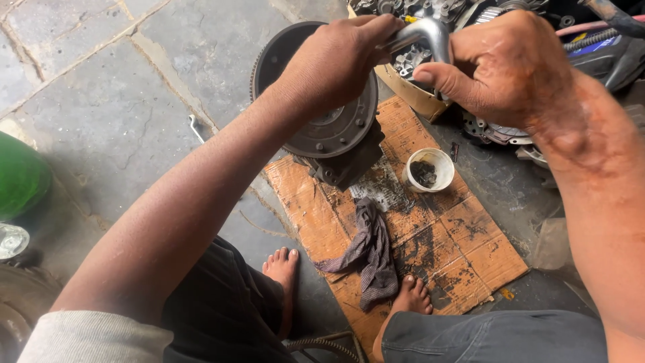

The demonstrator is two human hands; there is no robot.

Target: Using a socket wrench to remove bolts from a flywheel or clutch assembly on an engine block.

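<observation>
My left hand and my right hand both grip a bent, shiny metal pipe-like tool near the top of the view. Right below my left hand, a dark round flywheel with a toothed rim stands tilted on a greasy sheet of cardboard. Part of the tool is hidden by my fingers.
A small white cup with dark bits and a grey checked rag lie on the cardboard. Engine parts and a box edge sit at the top right. A green object is at the left. My bare feet rest on the stone floor.
</observation>
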